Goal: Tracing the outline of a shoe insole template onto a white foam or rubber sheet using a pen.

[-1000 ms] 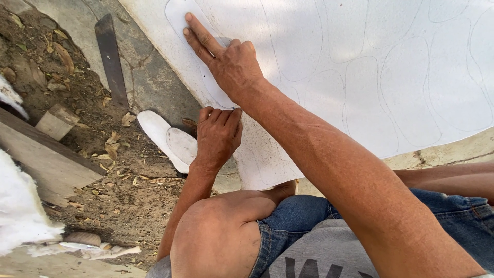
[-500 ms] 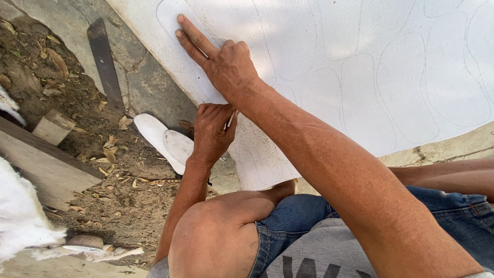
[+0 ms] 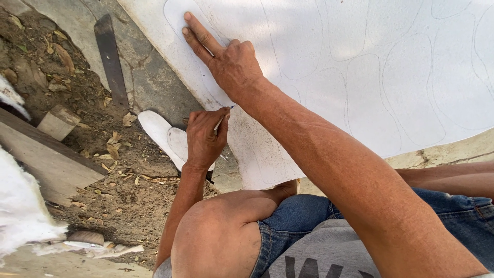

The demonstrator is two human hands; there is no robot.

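Note:
My right hand (image 3: 229, 64) lies flat on a large white sheet (image 3: 360, 67), two fingers stretched out, pressing down a sole-shaped white template (image 3: 177, 13). Just below it, my left hand (image 3: 205, 139) grips a thin pen (image 3: 222, 119) with its tip at the template's lower edge near the sheet's border. Several rounded outlines are traced in pencil across the sheet. My right forearm crosses the picture from the lower right. My bare knee (image 3: 221, 237) and denim shorts fill the bottom.
Two white sole-shaped cut-outs (image 3: 159, 131) lie on the ground beside my left hand. A long dark blade (image 3: 110, 56) rests on the concrete slab at upper left. A wood block (image 3: 59, 121), a plank (image 3: 46, 159) and white fluffy material (image 3: 20, 216) lie on the dirt at left.
My left hand has turned slightly so the pen tip now shows against the sheet. My right hand keeps pressing in the same spot; the view has shifted a little.

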